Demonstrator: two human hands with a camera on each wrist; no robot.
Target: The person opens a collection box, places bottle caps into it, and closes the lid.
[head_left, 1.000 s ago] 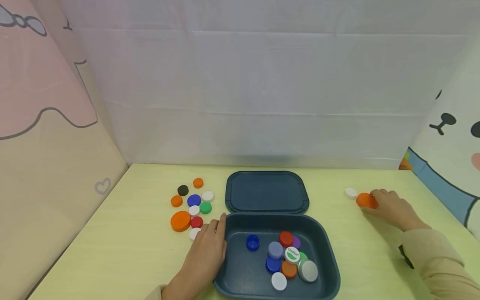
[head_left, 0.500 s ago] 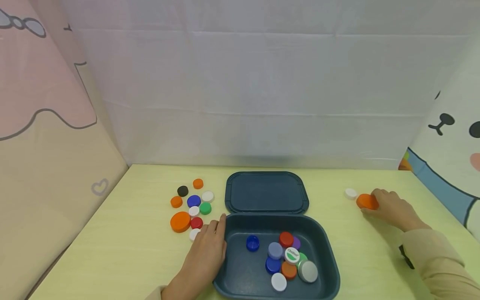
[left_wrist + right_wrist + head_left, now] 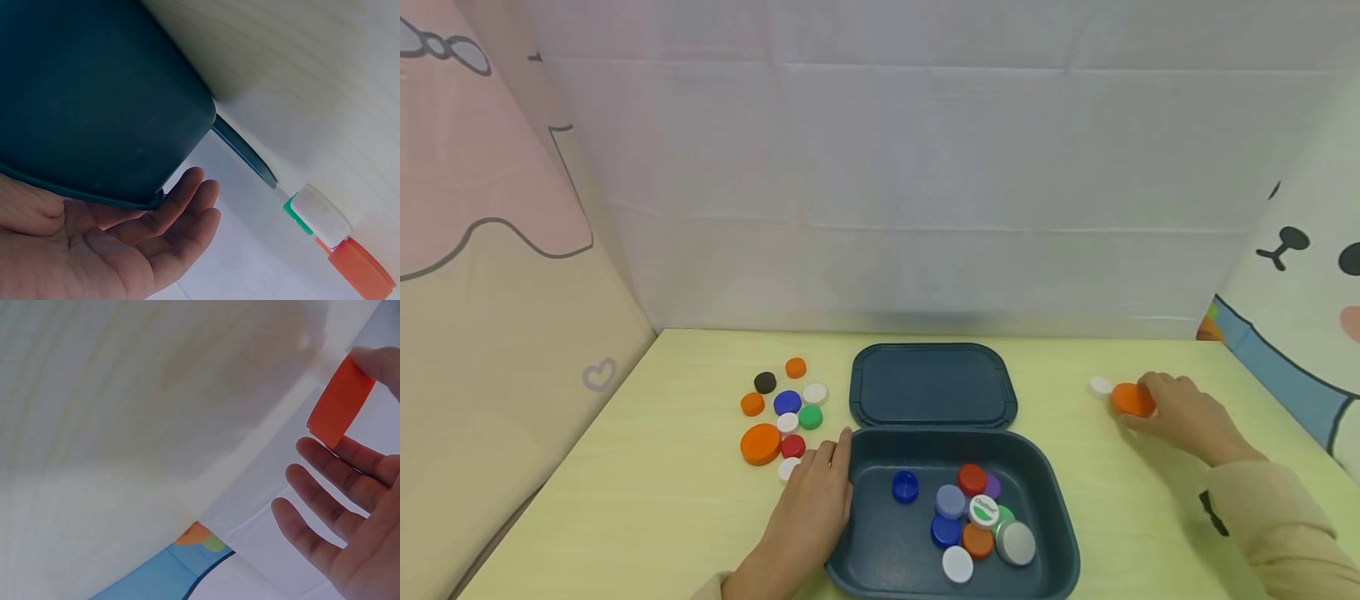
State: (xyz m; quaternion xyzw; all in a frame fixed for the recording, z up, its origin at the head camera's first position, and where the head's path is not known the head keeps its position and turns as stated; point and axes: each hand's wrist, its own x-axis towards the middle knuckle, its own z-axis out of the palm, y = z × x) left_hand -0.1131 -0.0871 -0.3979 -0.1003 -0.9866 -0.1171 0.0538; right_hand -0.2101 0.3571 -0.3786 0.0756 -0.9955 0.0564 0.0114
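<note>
I'd judge pick-up or set-down (unsure which): my right fingers (image 3: 369,456) pinch the orange cap (image 3: 1127,400) beside the white cap (image 3: 1099,386), left fingers (image 3: 841,457) loose on the tray (image 3: 887,546); next needs a steady pinch.

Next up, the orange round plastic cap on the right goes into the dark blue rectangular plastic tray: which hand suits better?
The right hand, I'd judge: it pinches the orange round plastic cap. The left hand rests on the left rim of the tray, farther from that cap.

From my head, the desk (image 3: 647,508) looks bright, with a soft shadow below my right grip (image 3: 1187,418); both wrist views look darker.
</note>
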